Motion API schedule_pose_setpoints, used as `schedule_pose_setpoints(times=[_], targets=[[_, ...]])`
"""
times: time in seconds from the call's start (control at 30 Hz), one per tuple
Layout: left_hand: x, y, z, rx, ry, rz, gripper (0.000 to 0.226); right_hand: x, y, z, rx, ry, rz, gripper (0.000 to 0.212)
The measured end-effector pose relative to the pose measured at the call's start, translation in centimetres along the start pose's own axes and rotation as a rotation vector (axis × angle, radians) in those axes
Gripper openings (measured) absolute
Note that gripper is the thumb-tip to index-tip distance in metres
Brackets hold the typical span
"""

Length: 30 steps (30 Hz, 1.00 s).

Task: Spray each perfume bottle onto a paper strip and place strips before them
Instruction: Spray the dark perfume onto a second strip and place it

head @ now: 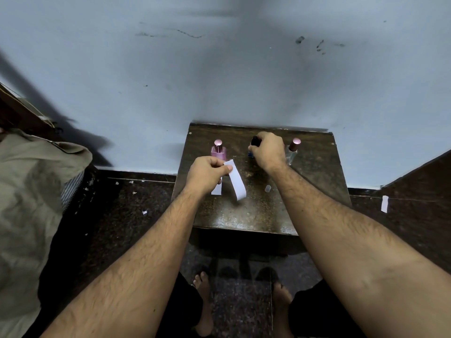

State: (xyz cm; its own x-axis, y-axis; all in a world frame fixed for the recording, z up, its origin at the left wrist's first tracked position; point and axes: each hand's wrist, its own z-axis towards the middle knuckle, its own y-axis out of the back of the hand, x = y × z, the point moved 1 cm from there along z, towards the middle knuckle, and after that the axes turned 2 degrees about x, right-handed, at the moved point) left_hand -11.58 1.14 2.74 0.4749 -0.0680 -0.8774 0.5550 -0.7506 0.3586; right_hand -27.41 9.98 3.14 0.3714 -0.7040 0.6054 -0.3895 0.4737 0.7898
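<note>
Because the right hand [268,150] wraps the blue bottle [251,152] from above and hides most of it, the nozzle's direction cannot be read, and a spray could miss the paper strip [235,180] that the left hand [207,173] pinches just beside it; the strip hangs limp and could curl away. The pink bottle [219,152] stands behind a strip [216,189] lying flat on the table [256,215], and the clear bottle [292,152] at the right rear sits close to the right wrist, which might knock it. Liquid levels are too small to tell. A small clear cap [268,188] lies loose nearby.
</note>
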Motion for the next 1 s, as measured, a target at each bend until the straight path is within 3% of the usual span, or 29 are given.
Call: schedule_pose_setpoints(times=[0.27, 0.47, 0.73, 1.0], targets=[[0.3, 0.2, -0.3, -0.017, 0.030, -0.006, 0.012, 0.3, 1.1, -0.9, -0.051, 0.024, -0.007, 0.049], [0.1, 0.6, -1.0, -0.015, 0.071, -0.070, 0.010, 1.1, 2.3, -1.7, -0.072, 0.068, -0.059, 0.034], [-1.0, 1.0, -2.5, -0.011, 0.106, -0.142, 0.012, 2.0, 3.7, -3.7, -0.115, 0.203, -0.069, 0.029], [-4.5, 2.0, -5.8, 0.006, 0.062, -0.154, 0.015, 2.7, 7.4, -7.4, 0.003, 0.153, 0.234, 0.008]])
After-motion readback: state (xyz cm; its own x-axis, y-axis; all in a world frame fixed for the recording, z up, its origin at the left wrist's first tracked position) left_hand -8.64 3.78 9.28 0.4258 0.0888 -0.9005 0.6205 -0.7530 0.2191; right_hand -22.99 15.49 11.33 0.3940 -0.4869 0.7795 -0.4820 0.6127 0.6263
